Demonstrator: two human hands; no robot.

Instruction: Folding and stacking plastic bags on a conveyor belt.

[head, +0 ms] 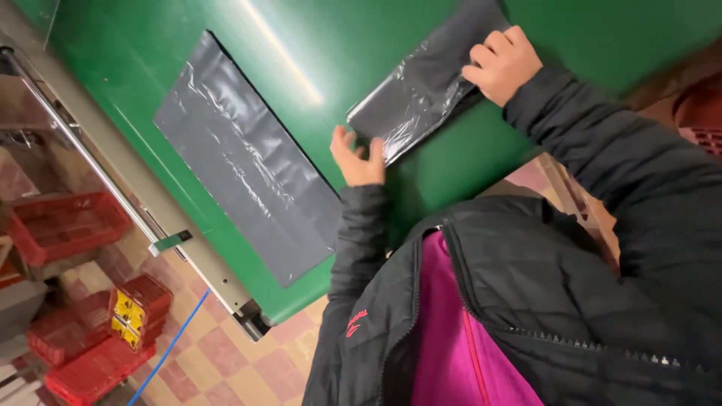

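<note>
left hand [358,159]: at the near edge of the green desk [526,22], palm raised, fingers [340,140] spread apart and curled up beside the near corner of the folded grey bag [410,94]; it touches that corner at most lightly, and i cannot tell if it presses on it.
right hand [502,64]: further along the same bag, fingers drawn together in a loose fist, knuckles pressing the plastic down onto the desk; nothing is pinched between them that i can see.
folded grey bag: a glossy dark plastic bag lying flat and slantwise, near the edge where the person stands; its near corner sits just beside the left fingers, its far part lies under the right hand.
doing it well: as i judge it, the pressing hand should hold the film flat while the other smooths from the corner outward, so the slick plastic does not slide or trap air.
second bag [244,154]: a longer grey bag, spread flat, well apart from both hands toward the far desk edge.
rail [98,169]: a metal rail runs along that far edge.
floor: red plastic baskets [68,225] on checked tiles beyond.
</note>
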